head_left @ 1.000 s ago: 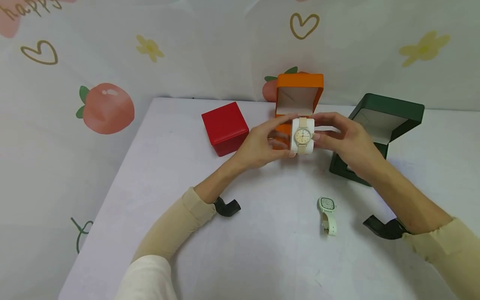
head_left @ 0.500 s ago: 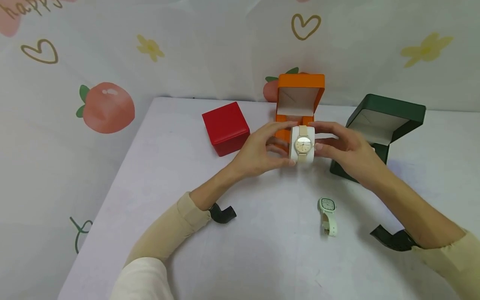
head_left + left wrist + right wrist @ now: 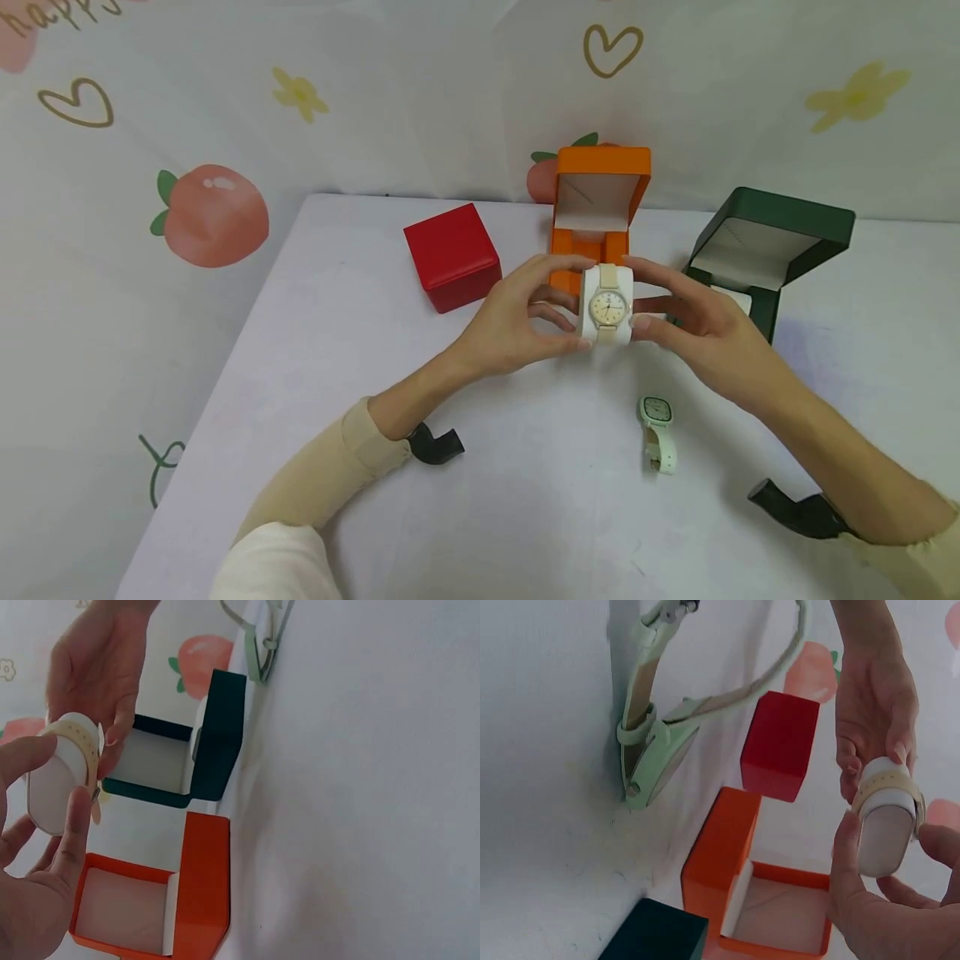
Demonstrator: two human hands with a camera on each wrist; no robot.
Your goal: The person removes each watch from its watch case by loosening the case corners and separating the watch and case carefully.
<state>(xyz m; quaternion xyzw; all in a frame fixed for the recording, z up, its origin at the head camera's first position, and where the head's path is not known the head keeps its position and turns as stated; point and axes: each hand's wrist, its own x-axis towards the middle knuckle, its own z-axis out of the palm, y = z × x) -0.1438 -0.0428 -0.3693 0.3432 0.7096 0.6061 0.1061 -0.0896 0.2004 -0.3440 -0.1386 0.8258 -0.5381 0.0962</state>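
A cream-strapped wristwatch [image 3: 607,308] with a round dial is wrapped around a white watch cushion [image 3: 885,840]. My left hand [image 3: 510,321] grips one end of the cushion between thumb and fingers. My right hand [image 3: 705,333] pinches the opposite end, its thumb beside the watch case. Both hands hold it raised in front of the orange watch box [image 3: 602,160], whose lid stands up and whose lower part is partly hidden by the left hand and cushion. In the left wrist view, the cushion's pale flat end [image 3: 51,796] shows between the left fingers.
A pale green watch [image 3: 657,410] lies on the white table [image 3: 525,500], nearer than the hands. To the right, a dark green watch box [image 3: 795,212] stands with its lid up, a white cushion inside partly behind the right hand. A closed red box [image 3: 450,250] sits left.
Both hands have drawn the cushion with the cream watch toward me, away from the orange box. More of that box's inside now shows. The pale green watch and the boxes stay put.
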